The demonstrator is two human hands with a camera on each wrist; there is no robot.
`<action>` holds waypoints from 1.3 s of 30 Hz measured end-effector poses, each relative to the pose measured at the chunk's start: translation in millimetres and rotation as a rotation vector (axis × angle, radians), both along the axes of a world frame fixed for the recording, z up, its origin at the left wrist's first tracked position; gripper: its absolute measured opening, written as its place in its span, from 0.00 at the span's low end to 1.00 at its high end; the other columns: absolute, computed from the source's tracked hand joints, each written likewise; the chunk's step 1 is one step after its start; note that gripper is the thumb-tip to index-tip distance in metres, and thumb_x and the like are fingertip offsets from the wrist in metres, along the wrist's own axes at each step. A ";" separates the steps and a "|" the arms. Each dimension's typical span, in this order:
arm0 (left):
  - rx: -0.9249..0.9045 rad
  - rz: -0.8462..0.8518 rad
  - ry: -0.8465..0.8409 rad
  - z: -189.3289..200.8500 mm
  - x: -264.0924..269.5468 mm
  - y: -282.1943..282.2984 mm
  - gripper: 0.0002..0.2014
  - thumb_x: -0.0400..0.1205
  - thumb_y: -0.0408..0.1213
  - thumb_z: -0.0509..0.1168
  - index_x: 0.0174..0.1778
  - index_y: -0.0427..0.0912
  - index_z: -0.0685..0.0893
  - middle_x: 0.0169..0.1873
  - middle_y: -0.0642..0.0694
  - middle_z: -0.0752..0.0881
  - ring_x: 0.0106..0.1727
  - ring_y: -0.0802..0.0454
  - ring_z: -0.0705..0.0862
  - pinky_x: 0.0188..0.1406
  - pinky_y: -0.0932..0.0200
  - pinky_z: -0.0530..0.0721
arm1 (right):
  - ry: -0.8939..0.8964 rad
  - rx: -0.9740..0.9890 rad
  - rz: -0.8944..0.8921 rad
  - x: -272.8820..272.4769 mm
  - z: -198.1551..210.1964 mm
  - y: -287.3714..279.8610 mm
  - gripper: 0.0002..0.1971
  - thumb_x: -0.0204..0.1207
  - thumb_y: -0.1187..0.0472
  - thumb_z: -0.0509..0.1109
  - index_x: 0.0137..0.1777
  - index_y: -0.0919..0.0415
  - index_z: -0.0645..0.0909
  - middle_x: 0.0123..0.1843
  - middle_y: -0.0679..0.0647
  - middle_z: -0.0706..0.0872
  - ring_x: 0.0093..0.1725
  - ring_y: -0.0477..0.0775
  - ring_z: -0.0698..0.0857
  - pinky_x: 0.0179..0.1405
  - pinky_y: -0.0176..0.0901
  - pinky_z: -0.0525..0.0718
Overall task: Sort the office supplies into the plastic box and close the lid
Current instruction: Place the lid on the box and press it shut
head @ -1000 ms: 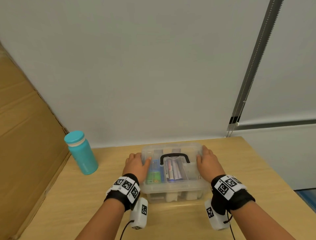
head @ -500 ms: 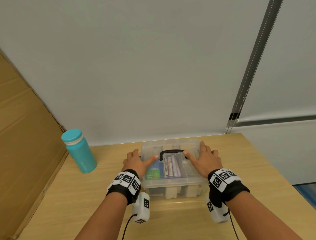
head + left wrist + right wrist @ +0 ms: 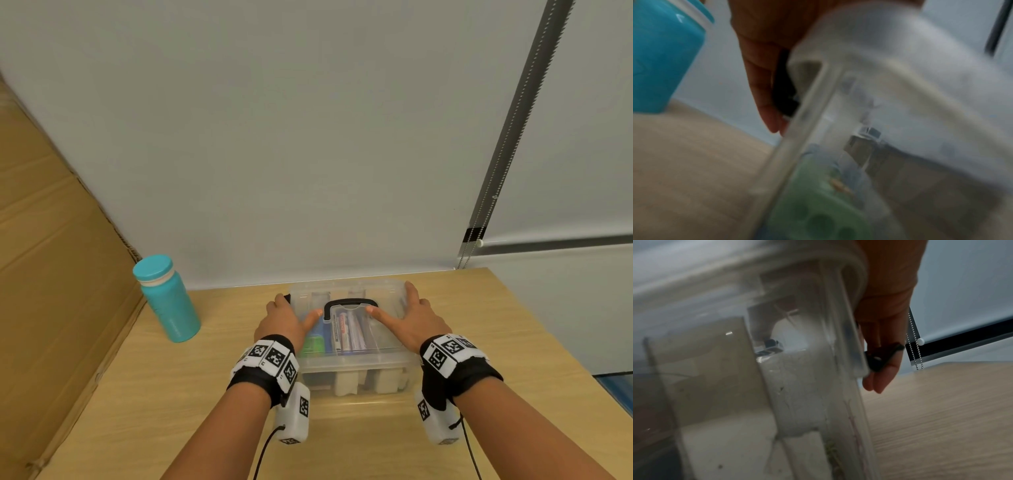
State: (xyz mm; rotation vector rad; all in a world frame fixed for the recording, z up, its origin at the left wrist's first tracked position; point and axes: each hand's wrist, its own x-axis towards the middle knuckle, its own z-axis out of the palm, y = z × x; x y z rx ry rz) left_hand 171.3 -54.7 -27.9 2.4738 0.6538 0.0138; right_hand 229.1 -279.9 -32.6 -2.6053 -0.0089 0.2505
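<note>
Both thumbs now nearer the black handle (image 3: 350,303); left hand (image 3: 281,320), right hand (image 3: 412,320) flat-fingered on lid (image 3: 383,334); marker print illegible.

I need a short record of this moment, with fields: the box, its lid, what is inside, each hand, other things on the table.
box: clear plastic box on the wooden table
lid: on the box, black handle lying flat
inside: markers, a green item
left hand: on the lid's left end, fingers over the black side latch
right hand: on the lid's right end, fingers at the other latch
other: teal bottle, upright, left of the box
</note>
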 end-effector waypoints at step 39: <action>-0.202 -0.054 -0.205 -15.2 -11.1 -9.3 0.51 0.68 0.65 0.70 0.82 0.52 0.51 0.80 0.47 0.62 0.74 0.47 0.73 0.67 0.47 0.80 | -0.152 0.099 -0.148 -4.8 -7.4 -0.7 0.55 0.55 0.20 0.66 0.74 0.60 0.66 0.70 0.56 0.78 0.63 0.60 0.82 0.55 0.52 0.84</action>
